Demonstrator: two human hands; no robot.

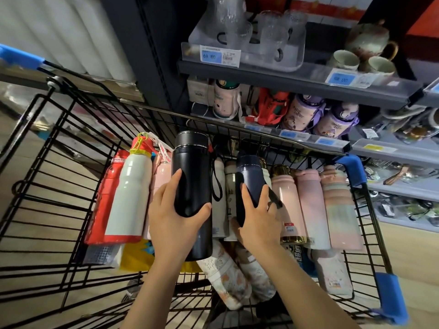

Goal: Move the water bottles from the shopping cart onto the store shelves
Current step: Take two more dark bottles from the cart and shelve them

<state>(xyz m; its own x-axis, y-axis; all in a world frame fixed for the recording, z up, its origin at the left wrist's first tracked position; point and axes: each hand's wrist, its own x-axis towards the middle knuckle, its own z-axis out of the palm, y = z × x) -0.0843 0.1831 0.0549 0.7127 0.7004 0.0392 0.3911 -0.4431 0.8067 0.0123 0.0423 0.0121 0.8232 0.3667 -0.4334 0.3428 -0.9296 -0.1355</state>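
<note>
A black wire shopping cart holds several water bottles lying side by side. My left hand grips a tall black bottle around its lower half, raised above the others. My right hand is closed on a dark navy bottle with a black strap, still among the row. To the left lie a white bottle with a red cap and a red one. Pink bottles lie to the right. Floral bottles lie nearer me.
Grey store shelves stand right behind the cart. The top one carries glass cups and ceramic mugs. The one below holds children's bottles in purple, red and cream. Blue cart corner guards sit at the right.
</note>
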